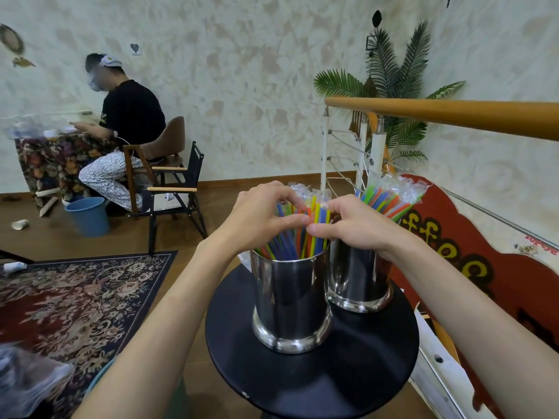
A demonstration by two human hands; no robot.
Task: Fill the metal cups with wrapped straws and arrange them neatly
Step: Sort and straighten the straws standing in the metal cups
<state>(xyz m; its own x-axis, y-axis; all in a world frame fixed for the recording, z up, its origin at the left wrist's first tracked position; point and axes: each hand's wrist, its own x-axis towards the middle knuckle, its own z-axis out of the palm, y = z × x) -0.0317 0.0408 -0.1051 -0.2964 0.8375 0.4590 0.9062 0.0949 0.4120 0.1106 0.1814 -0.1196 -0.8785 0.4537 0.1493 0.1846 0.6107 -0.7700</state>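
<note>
Wrapped straws (305,228) in many colors stand in the near metal cup (290,300) on the round black counter (311,379). The left hand (260,216) and the right hand (354,225) meet over this cup, and their fingers (298,219) curl round the bunch from both sides and hold it together near the top. A second metal cup (357,279) stands just beside it on the right, farther back, full of more straws (390,198) that lean to the right.
</note>
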